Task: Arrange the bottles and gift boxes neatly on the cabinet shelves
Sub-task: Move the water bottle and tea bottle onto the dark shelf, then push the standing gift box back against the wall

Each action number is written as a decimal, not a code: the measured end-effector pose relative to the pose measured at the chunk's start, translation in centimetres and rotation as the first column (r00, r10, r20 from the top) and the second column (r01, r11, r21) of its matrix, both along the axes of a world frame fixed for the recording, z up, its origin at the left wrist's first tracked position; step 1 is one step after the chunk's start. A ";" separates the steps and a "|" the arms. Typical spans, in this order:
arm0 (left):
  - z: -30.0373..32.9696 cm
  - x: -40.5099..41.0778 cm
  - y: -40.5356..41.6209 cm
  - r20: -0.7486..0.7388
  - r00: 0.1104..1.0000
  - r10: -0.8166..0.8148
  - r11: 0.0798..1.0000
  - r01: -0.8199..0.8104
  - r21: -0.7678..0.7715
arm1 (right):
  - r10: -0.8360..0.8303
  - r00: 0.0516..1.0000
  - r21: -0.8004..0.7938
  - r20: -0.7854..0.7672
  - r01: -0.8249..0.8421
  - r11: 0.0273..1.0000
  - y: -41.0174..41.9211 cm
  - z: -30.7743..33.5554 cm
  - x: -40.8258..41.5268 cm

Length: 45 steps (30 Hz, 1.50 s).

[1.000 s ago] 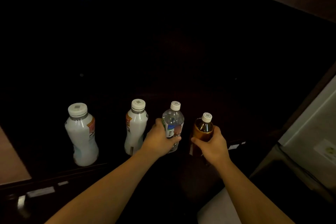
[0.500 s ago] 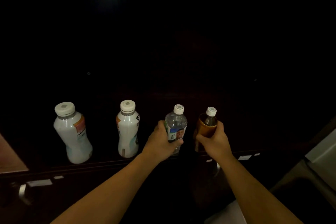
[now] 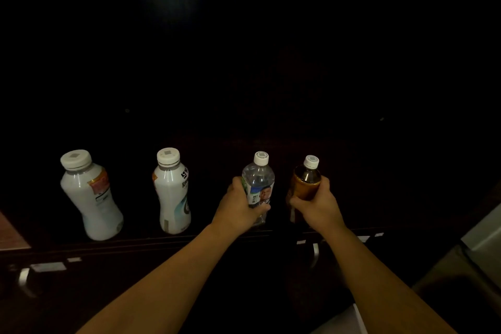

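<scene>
While both bottles stand upright near the shelf edge point(image 3: 135, 243), the left hand point(image 3: 238, 207) clamps the water bottle point(image 3: 259, 184) and the right hand point(image 3: 318, 205) the tea bottle point(image 3: 305, 184), right of two white bottles point(image 3: 89, 195).

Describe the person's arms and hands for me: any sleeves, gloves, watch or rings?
Both forearms are bare right to the frame's lower edge, with no sleeve in view. The left hand and right hand are ungloved. No watch, bracelet or ring shows, though the light is dim.

No wording can be read for certain. The second white plastic bottle from the left point(image 3: 173, 192) carries dark characters, too blurred. The clear plastic bottle point(image 3: 259, 184) beside it has an unreadable label.
</scene>
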<state>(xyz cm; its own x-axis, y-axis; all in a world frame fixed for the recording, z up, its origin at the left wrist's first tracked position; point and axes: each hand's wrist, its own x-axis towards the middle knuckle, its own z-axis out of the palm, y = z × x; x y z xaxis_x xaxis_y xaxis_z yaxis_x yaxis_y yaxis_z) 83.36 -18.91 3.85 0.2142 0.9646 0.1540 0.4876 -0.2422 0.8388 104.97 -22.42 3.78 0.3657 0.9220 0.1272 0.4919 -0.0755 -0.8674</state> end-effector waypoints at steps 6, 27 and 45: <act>-0.3 0.2 -0.1 0.004 1.000 0.016 1.000 -0.016 -0.001 | 0.023 1.000 -0.011 -0.003 -0.023 1.000 0.2 0.0 1.1; 1.6 -8.2 -4.5 -0.433 0.901 0.009 1.000 -0.008 0.005 | 0.009 0.950 -0.229 0.313 0.066 0.971 -4.3 -1.1 -1.8; 2.8 -33.5 -13.9 -0.606 0.721 0.337 0.941 -0.273 0.199 | 0.419 0.687 -0.056 0.593 -0.484 0.873 -6.9 3.4 -27.8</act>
